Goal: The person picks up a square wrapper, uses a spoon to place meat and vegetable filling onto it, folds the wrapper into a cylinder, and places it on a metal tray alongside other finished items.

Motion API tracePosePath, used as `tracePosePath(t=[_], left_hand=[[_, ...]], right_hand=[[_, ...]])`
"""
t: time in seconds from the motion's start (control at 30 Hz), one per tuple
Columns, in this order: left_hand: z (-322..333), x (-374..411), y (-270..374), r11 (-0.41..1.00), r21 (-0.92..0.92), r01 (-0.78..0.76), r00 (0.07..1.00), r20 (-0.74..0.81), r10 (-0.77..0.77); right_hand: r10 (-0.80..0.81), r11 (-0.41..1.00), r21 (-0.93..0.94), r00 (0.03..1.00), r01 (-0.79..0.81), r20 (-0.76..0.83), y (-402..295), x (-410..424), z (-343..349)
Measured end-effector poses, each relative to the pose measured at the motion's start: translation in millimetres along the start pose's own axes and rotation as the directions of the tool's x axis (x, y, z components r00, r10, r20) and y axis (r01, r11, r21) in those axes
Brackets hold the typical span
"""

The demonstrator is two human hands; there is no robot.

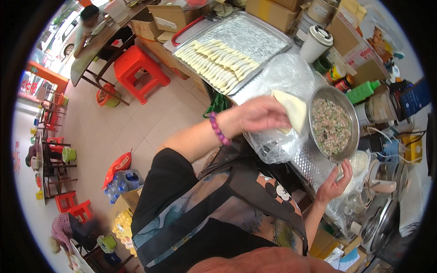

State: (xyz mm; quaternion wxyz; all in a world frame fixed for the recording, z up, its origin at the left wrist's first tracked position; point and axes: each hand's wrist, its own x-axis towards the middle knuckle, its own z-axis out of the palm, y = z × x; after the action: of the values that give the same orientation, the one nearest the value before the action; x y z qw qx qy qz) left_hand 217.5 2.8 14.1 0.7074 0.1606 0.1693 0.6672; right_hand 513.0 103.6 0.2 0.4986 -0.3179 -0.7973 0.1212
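Note:
My left hand (264, 114), blurred and with a purple bead bracelet at the wrist, reaches over pale yellow dough wrappers (293, 106). The wrappers lie on a clear plastic bag (269, 146); whether my fingers grip one is not clear. To their right, a steel bowl (355, 136) holds minced filling with green bits (330, 126). Just below the bowl's near rim, my right hand (335, 182) is held with fingers apart and nothing visible in it. Beyond the bag, a metal tray (252, 32) carries rows of filled dumplings (216, 65) on its floured surface.
A lidded white cup (315, 44), a green bottle (363, 92) and several jars crowd the table's back edge. Pot lids (379, 225) stand at right. On the tiled floor are a red plastic stool (140, 68) and bottled water (121, 184). People sit at tables on the left.

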Motion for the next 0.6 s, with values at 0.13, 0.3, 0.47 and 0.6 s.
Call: tracePosePath(t=[0.13, 0.3, 0.47, 0.6], left_hand=[[-18, -19, 101, 0.84, 0.523, -0.148, 0.953, -0.152, 0.262], [-73, -35, 213, 0.346, 0.935, 0.074, 0.732, -0.286, 0.618], [-118, -47, 258, -0.443, 0.663, 0.603, 0.603, -0.015, 0.798], [-148, -39, 253, -0.57, 0.426, 0.703, 0.647, -0.05, 0.761]], right_hand=[[0.042, 0.997, -0.062, 0.999, -0.041, 0.014, 12, -11, -10], [0.05, 0.994, -0.099, 0.999, -0.049, 0.001, 19, -20, -12], [-0.03, 0.995, -0.097, 0.998, 0.035, 0.052, 14, -22, -10], [-0.058, 0.991, -0.115, 0.997, 0.064, 0.055, 13, -24, -12]])
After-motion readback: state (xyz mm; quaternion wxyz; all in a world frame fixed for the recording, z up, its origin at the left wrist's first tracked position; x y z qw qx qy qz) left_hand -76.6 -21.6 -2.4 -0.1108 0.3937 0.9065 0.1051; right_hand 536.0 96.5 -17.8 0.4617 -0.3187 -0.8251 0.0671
